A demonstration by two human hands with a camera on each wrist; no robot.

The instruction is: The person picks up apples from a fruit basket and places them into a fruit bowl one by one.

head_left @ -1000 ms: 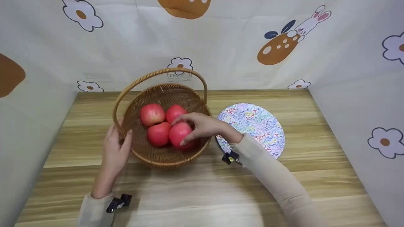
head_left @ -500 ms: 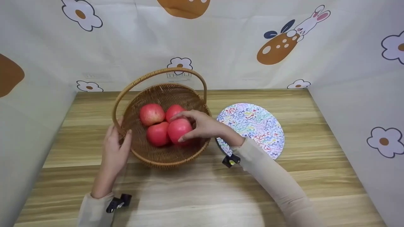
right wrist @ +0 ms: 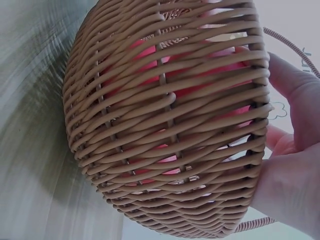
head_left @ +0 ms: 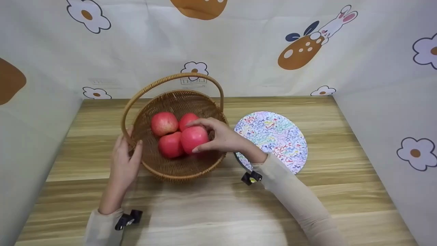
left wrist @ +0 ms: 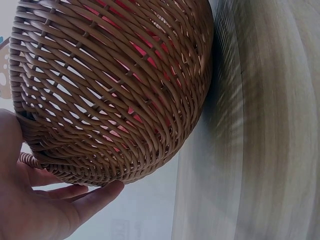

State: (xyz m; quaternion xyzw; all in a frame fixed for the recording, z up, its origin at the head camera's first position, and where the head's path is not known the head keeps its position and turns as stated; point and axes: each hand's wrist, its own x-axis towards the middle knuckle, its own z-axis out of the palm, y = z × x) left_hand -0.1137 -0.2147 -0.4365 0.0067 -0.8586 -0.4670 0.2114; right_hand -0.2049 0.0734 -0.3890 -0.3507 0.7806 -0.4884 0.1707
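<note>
A brown wicker basket (head_left: 184, 172) with a tall arched handle (head_left: 164, 80) stands on the table, several red apples inside. My left hand (head_left: 124, 164) grips the basket's left rim at the foot of the handle; in the left wrist view its fingers (left wrist: 97, 200) lie against the woven outside. Over the basket's right rim reaches my right hand (head_left: 222, 136), holding the nearest red apple (head_left: 194, 138) between thumb and fingers. That apple overlaps the red apple beside it (head_left: 170, 145). Behind them lie a paler red apple (head_left: 164, 123) and another red apple (head_left: 187, 120), partly covered by my fingers.
Right of the basket lies a round board with a multicoloured squiggle pattern (head_left: 273, 133), partly under my right forearm. The wood-grain table (head_left: 205, 212) is bounded by a printed cloth (head_left: 245, 68) at the back and both sides.
My right hand has raised the apple slightly, shifting it a little toward the back of the basket. The left hand and the basket have stayed in place.
</note>
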